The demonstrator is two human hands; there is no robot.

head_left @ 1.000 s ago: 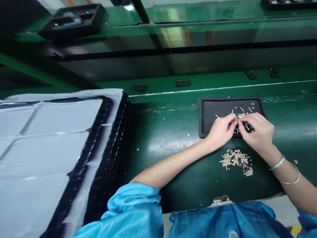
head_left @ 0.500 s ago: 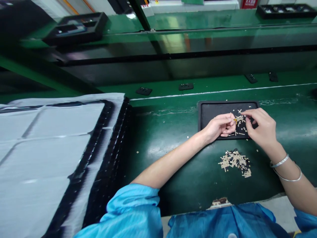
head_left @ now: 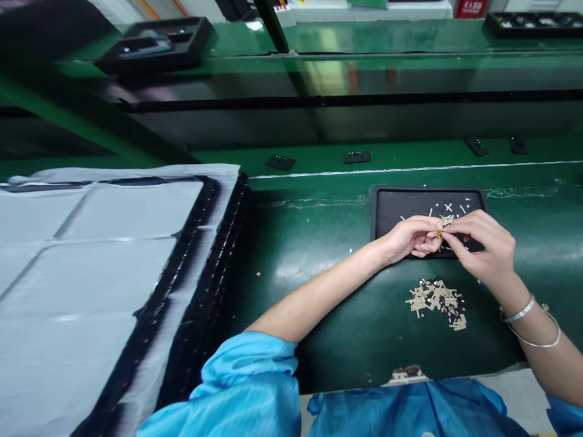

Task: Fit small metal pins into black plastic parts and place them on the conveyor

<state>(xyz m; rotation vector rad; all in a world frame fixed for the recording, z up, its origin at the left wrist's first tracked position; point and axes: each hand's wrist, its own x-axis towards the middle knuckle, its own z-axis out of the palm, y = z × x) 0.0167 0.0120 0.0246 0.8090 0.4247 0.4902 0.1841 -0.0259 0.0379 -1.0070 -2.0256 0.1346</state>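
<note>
My left hand (head_left: 412, 235) and my right hand (head_left: 483, 246) meet fingertip to fingertip over the near edge of a shallow black tray (head_left: 392, 209). Both pinch one tiny yellowish part (head_left: 439, 233) between them. Several small pale strips (head_left: 449, 209) lie scattered in the tray behind my fingers. A heap of similar pale and dark bits (head_left: 437, 297) sits on the green bench just below my hands. Two thin metal bangles (head_left: 528, 321) ring my right wrist.
A stack of black trays covered by a white sheet (head_left: 100, 267) fills the left side. Small black pieces (head_left: 280, 162) lie along a white line on the green belt behind. A dark tray (head_left: 155, 42) sits on the raised shelf. My blue sleeves (head_left: 255, 388) are at the bottom.
My right hand drew back from the tray's strips and met my left fingertips again. The view shifted slightly right.
</note>
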